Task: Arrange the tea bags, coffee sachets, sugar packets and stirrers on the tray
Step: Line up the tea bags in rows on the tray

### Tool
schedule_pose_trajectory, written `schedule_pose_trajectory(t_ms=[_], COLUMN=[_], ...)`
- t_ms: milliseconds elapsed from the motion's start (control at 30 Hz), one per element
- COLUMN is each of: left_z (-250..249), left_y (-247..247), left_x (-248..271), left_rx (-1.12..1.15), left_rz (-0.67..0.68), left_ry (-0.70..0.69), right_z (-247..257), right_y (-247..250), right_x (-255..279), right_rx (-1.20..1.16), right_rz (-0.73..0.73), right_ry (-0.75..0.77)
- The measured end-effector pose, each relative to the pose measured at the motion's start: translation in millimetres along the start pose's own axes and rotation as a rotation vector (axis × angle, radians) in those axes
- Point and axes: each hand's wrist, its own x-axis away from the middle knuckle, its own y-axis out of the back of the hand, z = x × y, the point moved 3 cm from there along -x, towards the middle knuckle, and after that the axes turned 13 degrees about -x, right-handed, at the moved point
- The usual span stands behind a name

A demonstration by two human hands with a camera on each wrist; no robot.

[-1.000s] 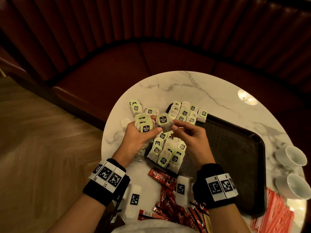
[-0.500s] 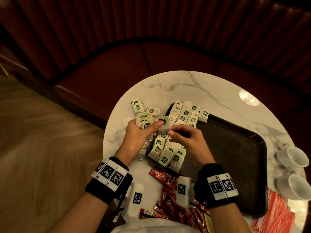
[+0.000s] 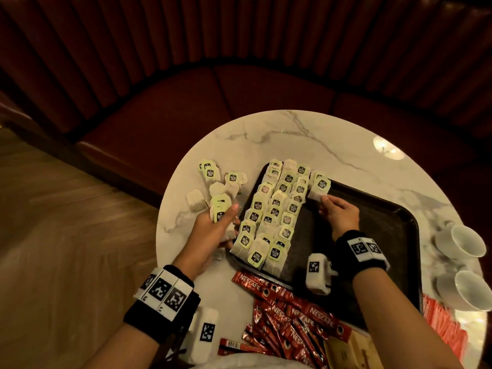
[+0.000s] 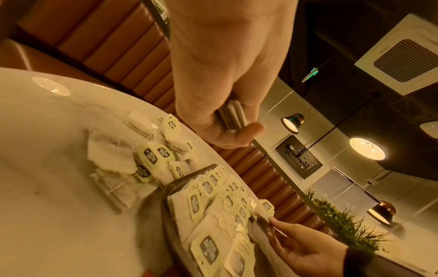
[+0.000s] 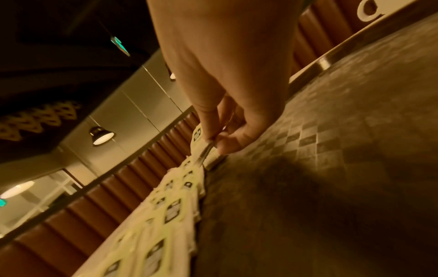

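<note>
My right hand (image 3: pixel 342 215) pinches one tea bag (image 3: pixel 319 188) at its lower edge, setting it on the black tray (image 3: pixel 386 217) just right of the rows of tea bags (image 3: pixel 269 217) already laid there. My left hand (image 3: pixel 213 230) grips a stack of tea bags (image 3: pixel 219 210) over the marble counter (image 3: pixel 332 139), with loose tea bags (image 3: pixel 213 179) just beyond it.

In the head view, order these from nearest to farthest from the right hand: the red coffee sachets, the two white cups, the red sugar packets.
From the right hand:
1. Red coffee sachets, near edge, below the black tray.
2. Two white cups, far right.
3. Red sugar packets, bottom right corner.
</note>
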Motion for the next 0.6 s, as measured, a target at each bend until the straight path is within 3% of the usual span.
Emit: schedule_pose_trajectory(t_ms=[200,400,600], left_z=[3,8,8], left_y=[-5,-7,-12], left_x=[-2,-7,-9], left_rx=[-0.025,-0.069,-0.057], left_rz=[-0.022,-0.021,-0.021], left_ry=[0.021,0.043,0.04], right_z=[-13,-7,-8], right_y=[5,-3,-6], right_x=[-42,-46,-50], right_rx=[0.223,0.207,0.21], right_rz=[-0.051,-0.04,0.036], right_ry=[0.046,0.079,0.017])
